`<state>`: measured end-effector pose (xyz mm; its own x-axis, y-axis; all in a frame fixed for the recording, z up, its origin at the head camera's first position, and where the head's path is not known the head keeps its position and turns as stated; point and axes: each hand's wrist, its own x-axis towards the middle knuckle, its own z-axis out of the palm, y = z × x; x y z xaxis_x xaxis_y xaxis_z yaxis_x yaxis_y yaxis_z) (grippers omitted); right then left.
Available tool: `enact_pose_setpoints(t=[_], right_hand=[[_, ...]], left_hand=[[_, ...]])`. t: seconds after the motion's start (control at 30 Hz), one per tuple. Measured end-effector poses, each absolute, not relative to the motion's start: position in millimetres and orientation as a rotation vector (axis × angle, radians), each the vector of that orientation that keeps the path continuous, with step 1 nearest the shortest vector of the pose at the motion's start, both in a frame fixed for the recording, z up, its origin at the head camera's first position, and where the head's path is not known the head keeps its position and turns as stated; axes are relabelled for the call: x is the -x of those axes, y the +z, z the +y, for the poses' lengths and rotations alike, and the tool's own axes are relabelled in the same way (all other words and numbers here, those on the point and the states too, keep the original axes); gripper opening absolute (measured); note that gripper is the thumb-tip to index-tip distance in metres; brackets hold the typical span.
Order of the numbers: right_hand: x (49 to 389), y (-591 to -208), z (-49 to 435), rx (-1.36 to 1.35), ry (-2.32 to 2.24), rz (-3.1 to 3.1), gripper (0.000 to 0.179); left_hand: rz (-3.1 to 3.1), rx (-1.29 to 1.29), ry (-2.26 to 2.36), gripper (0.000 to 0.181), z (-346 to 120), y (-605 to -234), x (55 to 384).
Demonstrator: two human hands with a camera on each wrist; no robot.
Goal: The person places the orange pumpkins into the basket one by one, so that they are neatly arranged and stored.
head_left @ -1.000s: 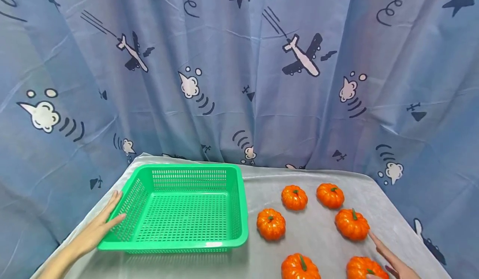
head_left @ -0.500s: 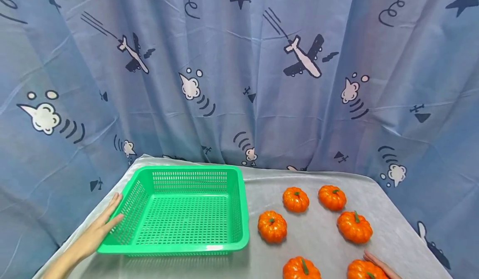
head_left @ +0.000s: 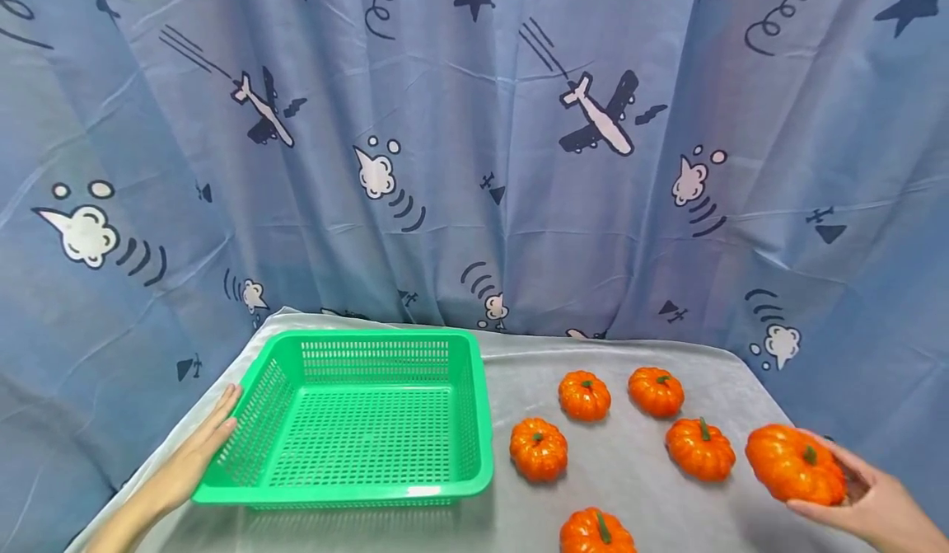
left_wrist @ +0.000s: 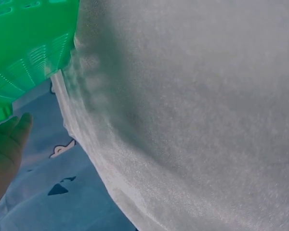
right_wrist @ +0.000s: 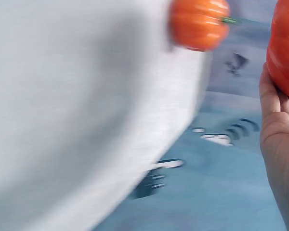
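My right hand (head_left: 867,499) grips a small orange pumpkin (head_left: 789,464) with a green stem, held in the air over the right side of the table. In the right wrist view the fingers (right_wrist: 269,94) lie along the underside of that pumpkin (right_wrist: 285,50), which is partly cut off by the frame. My left hand (head_left: 189,461) rests with extended fingers against the left rim of a green plastic basket (head_left: 485,429). The left wrist view shows the hand (left_wrist: 7,149) at the edge of the slotted basket wall (left_wrist: 33,43).
Several more orange pumpkins stand on the grey-white cloth (head_left: 638,499), among them one near the basket (head_left: 538,449), one at the back (head_left: 656,391) and one at the front edge of view (head_left: 596,532). A blue patterned curtain (head_left: 445,166) hangs behind the table.
My right hand has taken hold of the front right pumpkin and lifted it off the cloth, up and to the right. The left hand stays at the basket, its thumb shifted slightly.
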<state>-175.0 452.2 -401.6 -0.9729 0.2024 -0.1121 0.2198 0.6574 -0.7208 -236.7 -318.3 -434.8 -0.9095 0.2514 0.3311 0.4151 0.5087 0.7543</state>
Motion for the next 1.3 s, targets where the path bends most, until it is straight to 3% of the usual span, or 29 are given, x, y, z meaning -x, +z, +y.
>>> enact_pose_setpoints(t=[0.27,0.5,0.73,1.0,1.3], right_hand=[[251,-327,402,0.166,-1.295,3.008,0.087],[326,-293,310,0.517,-1.446,2.900,0.082],[379,-263,214,0.694,-1.523,2.735,0.082],[405,-236,121,0.923,-1.362,2.660,0.076],[403,-225,25,1.005,-1.342,2.643,0.070]], left_hand=[[-2.548,0.582,-1.310,0.049,-317,-433,234],[-2.553,0.556,-1.315,0.050,-309,-431,235],[-2.548,0.526,-1.353,0.049,-302,-432,236],[-2.563,0.478,-1.375,0.051,-295,-432,233],[-2.612,0.468,-1.348,0.050,-278,-425,244]])
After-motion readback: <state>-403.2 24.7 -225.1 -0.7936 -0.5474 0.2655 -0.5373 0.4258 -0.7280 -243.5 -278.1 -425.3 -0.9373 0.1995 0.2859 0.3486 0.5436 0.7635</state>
